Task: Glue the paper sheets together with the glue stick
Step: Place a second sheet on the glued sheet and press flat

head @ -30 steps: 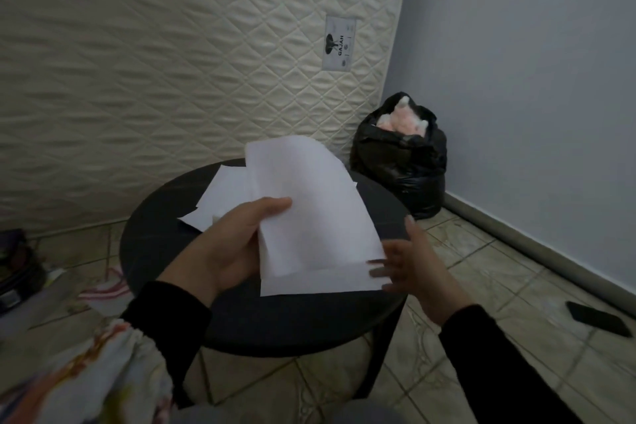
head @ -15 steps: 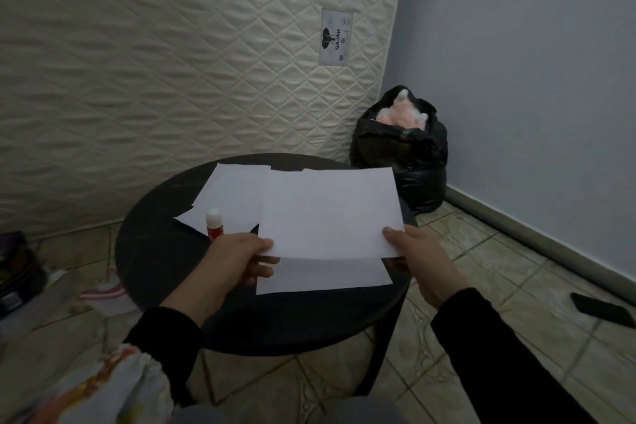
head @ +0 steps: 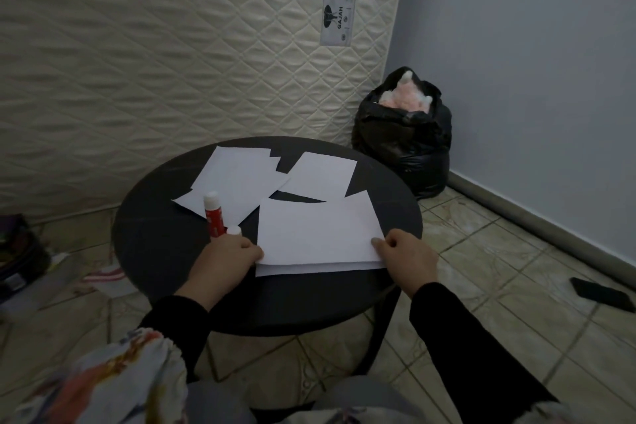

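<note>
On the round black table (head: 165,251), a white top sheet (head: 316,231) lies flat over a second sheet (head: 320,269), whose near edge shows just below it. My left hand (head: 223,260) grips the top sheet's near left edge. The near right corner is pinched by my right hand (head: 407,260). A red glue stick (head: 214,215) with a white top stands upright just beyond my left hand, with a small white cap (head: 234,230) beside it. Two more white sheets (head: 237,182) (head: 321,175) lie at the back of the table.
A quilted mattress (head: 172,45) leans against the wall behind the table. A full black rubbish bag (head: 402,141) sits in the corner at the right. A dark phone (head: 602,293) lies on the tiled floor. Clutter sits on the floor at the left (head: 20,251).
The top sheet was held up in the air and has come down flat onto the lower sheet. My hands moved to its near left edge and right corner, uncovering the glue stick.
</note>
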